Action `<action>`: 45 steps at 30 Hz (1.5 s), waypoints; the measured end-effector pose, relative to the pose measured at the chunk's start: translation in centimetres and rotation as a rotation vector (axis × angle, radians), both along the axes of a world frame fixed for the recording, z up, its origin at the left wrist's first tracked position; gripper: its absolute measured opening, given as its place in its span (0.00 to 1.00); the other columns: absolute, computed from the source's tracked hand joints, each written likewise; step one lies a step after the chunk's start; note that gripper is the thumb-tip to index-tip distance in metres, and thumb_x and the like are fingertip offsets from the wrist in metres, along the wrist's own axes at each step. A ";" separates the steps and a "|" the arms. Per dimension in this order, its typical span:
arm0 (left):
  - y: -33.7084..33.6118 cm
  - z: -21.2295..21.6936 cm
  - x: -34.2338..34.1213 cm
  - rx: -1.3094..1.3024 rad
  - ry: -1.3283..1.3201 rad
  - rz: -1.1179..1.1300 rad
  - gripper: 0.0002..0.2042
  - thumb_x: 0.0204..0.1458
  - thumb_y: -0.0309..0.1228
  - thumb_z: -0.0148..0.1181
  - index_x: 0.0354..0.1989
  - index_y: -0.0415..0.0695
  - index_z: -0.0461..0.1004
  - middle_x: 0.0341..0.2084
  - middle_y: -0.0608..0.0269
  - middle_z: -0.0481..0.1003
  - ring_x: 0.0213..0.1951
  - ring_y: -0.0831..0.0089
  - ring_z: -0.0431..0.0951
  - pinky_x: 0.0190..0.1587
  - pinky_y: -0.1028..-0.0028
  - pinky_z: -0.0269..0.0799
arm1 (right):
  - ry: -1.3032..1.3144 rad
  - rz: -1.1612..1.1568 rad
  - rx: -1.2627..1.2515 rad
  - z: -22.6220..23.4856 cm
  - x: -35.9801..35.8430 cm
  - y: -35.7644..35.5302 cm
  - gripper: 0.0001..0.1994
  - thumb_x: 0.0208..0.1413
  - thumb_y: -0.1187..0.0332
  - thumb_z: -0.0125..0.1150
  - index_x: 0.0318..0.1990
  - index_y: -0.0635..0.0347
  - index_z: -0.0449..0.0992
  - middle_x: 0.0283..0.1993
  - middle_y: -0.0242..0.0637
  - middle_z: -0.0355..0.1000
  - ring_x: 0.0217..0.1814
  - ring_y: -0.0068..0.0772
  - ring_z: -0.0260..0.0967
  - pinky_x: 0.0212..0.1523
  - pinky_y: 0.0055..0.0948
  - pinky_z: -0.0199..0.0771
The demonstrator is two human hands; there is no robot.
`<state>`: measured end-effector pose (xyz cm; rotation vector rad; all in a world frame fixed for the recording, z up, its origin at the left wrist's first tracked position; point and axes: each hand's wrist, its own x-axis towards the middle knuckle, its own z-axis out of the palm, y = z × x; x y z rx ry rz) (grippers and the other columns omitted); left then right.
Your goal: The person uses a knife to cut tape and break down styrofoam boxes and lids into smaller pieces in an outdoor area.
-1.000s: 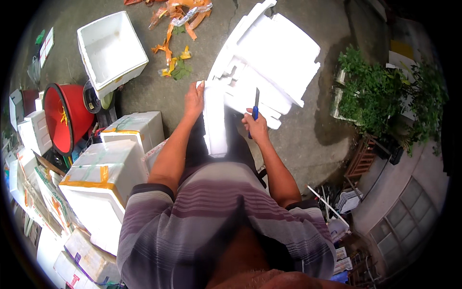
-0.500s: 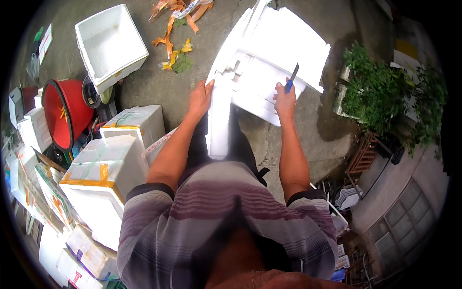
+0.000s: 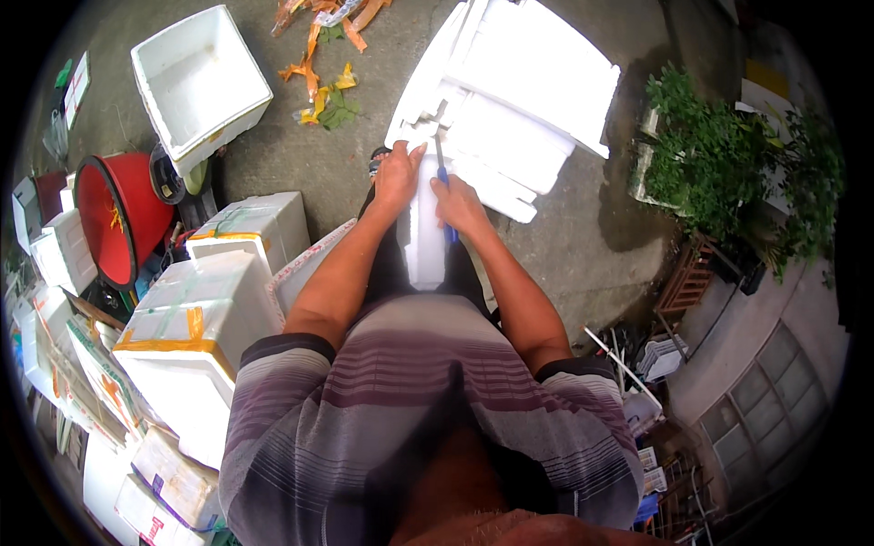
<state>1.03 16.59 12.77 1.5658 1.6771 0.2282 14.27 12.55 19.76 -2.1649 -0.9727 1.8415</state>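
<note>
My left hand (image 3: 397, 173) grips the top of an upright white foam slab (image 3: 424, 238) held in front of my body. My right hand (image 3: 458, 204) is closed around a blue-handled knife (image 3: 442, 171) whose blade points up along the slab's right edge. Just beyond both hands lies a heap of flattened white foam panels (image 3: 519, 100) on the concrete ground.
An open white foam box (image 3: 200, 82) lies at far left, a red bucket (image 3: 118, 214) beside it. Taped foam boxes (image 3: 196, 318) are stacked at my left. Orange tape scraps (image 3: 319, 64) litter the ground ahead. Potted green plants (image 3: 719, 173) and a wooden crate stand at right.
My right hand with the knife came back from the foam heap to the slab's right edge. My left hand stayed on the slab's top.
</note>
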 end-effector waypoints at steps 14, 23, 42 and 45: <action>-2.0 -0.8 0.1 0.226 -0.072 0.109 0.20 0.57 0.42 0.51 0.33 0.32 0.67 0.21 0.35 0.71 0.26 0.37 0.72 0.26 0.51 0.65 | 0.249 0.001 -0.213 1.6 -0.2 -5.0 0.18 0.58 0.60 0.46 0.30 0.70 0.67 0.16 0.42 0.66 0.14 0.35 0.66 0.17 0.35 0.66; 3.9 -1.2 -0.4 0.182 0.043 0.242 0.22 0.57 0.46 0.50 0.31 0.33 0.69 0.23 0.35 0.72 0.29 0.37 0.73 0.31 0.48 0.66 | 0.217 0.270 -0.219 4.9 0.7 -5.2 0.18 0.58 0.60 0.45 0.26 0.69 0.66 0.16 0.42 0.67 0.14 0.34 0.66 0.18 0.33 0.66; 6.1 4.0 -1.1 0.111 -0.572 0.405 0.24 0.60 0.46 0.46 0.44 0.32 0.69 0.27 0.54 0.73 0.31 0.68 0.72 0.36 0.69 0.68 | -0.022 -0.296 0.483 0.9 1.3 2.1 0.14 0.51 0.62 0.64 0.37 0.64 0.72 0.26 0.27 0.68 0.22 0.17 0.63 0.23 0.19 0.64; 4.8 2.3 -0.9 -0.040 -0.762 0.586 0.25 0.61 0.49 0.43 0.46 0.35 0.69 0.33 0.61 0.73 0.35 0.75 0.69 0.39 0.75 0.66 | 0.026 -0.100 0.364 0.2 1.0 2.4 0.13 0.51 0.63 0.64 0.37 0.63 0.73 0.27 0.26 0.68 0.24 0.18 0.64 0.25 0.20 0.65</action>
